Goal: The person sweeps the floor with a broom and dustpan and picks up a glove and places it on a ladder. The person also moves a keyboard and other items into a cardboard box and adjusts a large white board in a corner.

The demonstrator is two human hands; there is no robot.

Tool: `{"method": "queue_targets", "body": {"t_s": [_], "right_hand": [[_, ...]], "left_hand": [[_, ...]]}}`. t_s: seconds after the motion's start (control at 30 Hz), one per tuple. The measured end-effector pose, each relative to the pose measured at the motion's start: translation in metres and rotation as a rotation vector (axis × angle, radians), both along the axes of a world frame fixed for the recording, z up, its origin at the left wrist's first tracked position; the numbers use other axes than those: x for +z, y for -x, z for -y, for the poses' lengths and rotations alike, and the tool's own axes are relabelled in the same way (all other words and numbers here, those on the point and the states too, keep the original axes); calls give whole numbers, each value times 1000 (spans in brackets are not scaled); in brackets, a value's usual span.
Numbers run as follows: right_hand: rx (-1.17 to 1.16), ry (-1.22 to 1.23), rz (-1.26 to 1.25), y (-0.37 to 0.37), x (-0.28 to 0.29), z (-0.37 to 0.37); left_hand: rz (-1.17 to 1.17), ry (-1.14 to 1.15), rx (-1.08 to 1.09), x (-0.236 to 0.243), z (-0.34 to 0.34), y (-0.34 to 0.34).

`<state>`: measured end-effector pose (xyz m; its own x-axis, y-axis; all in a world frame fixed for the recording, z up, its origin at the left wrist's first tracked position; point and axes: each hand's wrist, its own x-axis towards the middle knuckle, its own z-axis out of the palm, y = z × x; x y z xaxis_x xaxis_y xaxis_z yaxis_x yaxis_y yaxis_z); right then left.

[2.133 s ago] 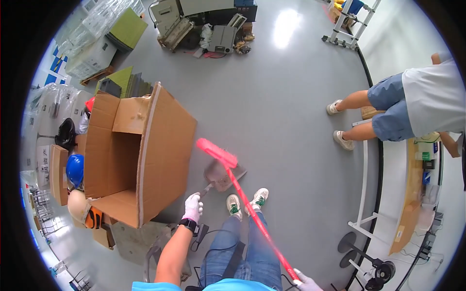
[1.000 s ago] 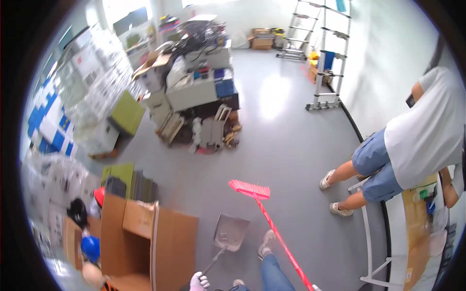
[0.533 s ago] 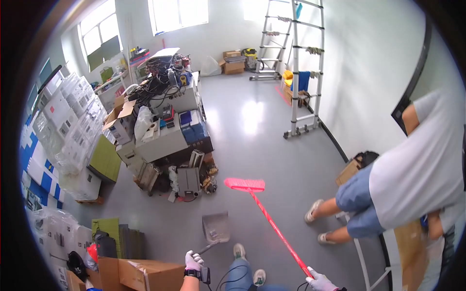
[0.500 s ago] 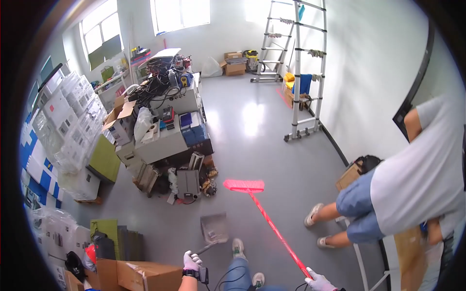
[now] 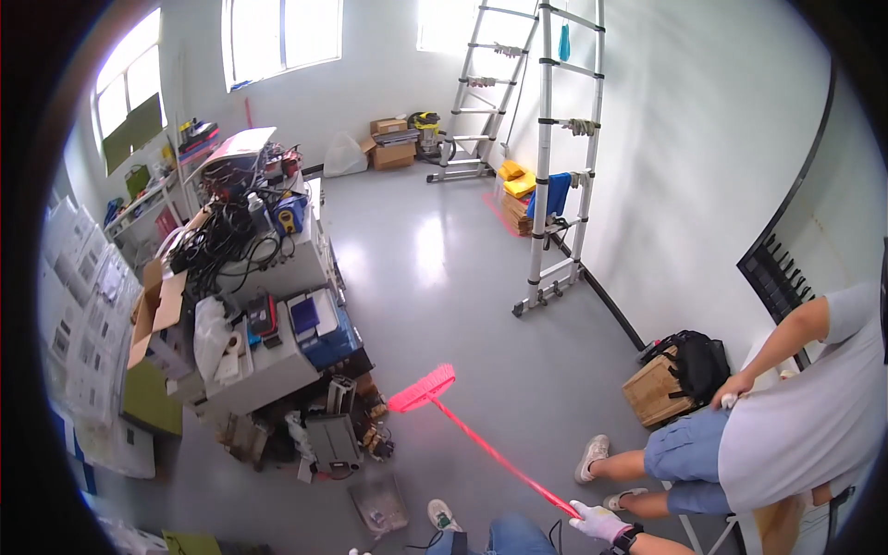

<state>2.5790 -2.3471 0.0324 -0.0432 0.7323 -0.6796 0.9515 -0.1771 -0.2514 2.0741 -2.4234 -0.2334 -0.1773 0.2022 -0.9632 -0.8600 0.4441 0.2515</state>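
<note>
My right hand (image 5: pixel 597 520), in a white glove, grips the long red broom handle (image 5: pixel 499 459). The pink bristle head (image 5: pixel 423 388) is out ahead, beside a pile of grey metal parts and scraps (image 5: pixel 328 442) at the foot of a cluttered cabinet. The grey dustpan (image 5: pixel 377 502) is low in the picture, left of my shoe (image 5: pixel 442 514). Only white glove tips of my left hand (image 5: pixel 359 551) show at the lower edge below the dustpan; its grip is hidden.
Cabinets piled with cables (image 5: pixel 222 236) and wrapped boxes (image 5: pixel 88 314) fill the left. Telescopic ladders (image 5: pixel 541 240) lean along the right. A co-worker (image 5: pixel 795 407) stands at the right beside a black backpack (image 5: pixel 698 365). Boxes and a vacuum (image 5: pixel 427 134) are at the back.
My view has turned toward the left-hand clutter and back wall. The broom head has swung left and tilted. My left hand has slipped mostly out of view. The co-worker's arm is lower.
</note>
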Motion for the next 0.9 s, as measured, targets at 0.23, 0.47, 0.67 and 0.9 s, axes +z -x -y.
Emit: {"method": "queue_targets", "body": {"t_s": [0.23,0.47,0.67,0.9], "right_hand": [[-473,144,-380,22,-12,-136],[-552,100,-660,17,-49,-324],[-430,281,-665,-12,-33,-454],[-592,427,-997,0,10,-565]], "left_hand": [[-180,240,38,36,-56,2],[-415,289,275,62,-166,-38],[-632,-17,-47,101,-416,-132],[-1046,-981,-1473,156,-644,-316]]}}
